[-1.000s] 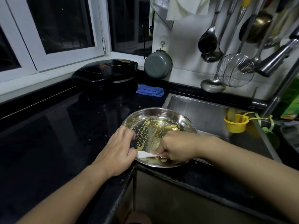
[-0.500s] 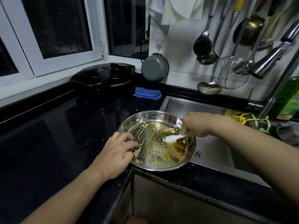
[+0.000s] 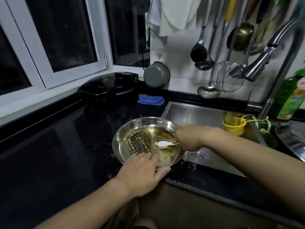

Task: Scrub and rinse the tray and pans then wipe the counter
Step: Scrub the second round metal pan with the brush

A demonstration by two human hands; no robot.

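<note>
The greasy steel pan (image 3: 132, 129) sits tilted at the counter (image 3: 49, 154) edge, overhanging the sink (image 3: 198, 113). The left hand (image 3: 142, 174) grips its near rim, thumb underneath — the fingertips are blurred. The right hand (image 3: 186, 138) is curled round a small white scraper (image 3: 164, 143), its handle hidden in the fist — oil pools beneath it.

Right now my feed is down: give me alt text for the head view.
A greasy round steel pan sits on the black counter at the sink edge; the left hand grips its near rim while the right hand holds a white scraper inside it.
</note>
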